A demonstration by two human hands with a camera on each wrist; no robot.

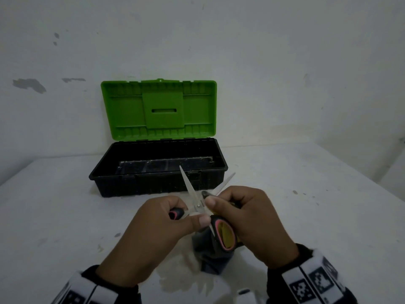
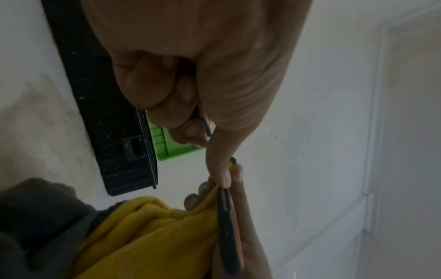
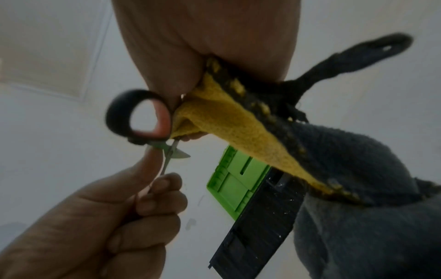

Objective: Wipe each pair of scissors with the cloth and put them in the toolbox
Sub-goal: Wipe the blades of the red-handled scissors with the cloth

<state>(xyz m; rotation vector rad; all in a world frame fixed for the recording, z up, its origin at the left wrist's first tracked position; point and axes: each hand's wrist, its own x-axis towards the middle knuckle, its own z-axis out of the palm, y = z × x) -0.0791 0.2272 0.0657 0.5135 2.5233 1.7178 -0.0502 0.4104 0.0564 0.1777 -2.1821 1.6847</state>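
A pair of scissors (image 1: 198,205) with black and pink handles is held above the white table, its blades spread in a V toward the toolbox (image 1: 157,170). My left hand (image 1: 175,216) grips one handle, with the thumb lying toward the pivot. My right hand (image 1: 241,216) holds the yellow and grey cloth (image 1: 211,257) bunched against the other handle loop (image 1: 223,235); yellow shows through the loop. In the right wrist view the cloth (image 3: 238,132) hangs from my palm beside the loop (image 3: 138,117). In the left wrist view my curled fingers (image 2: 155,98) hide the handle.
The toolbox stands open against the back wall, green lid (image 1: 158,108) upright, black base in front of it. The white table (image 1: 65,216) spreads to both sides, with its right edge (image 1: 361,172) running back toward the wall. Stains mark the tabletop under my hands.
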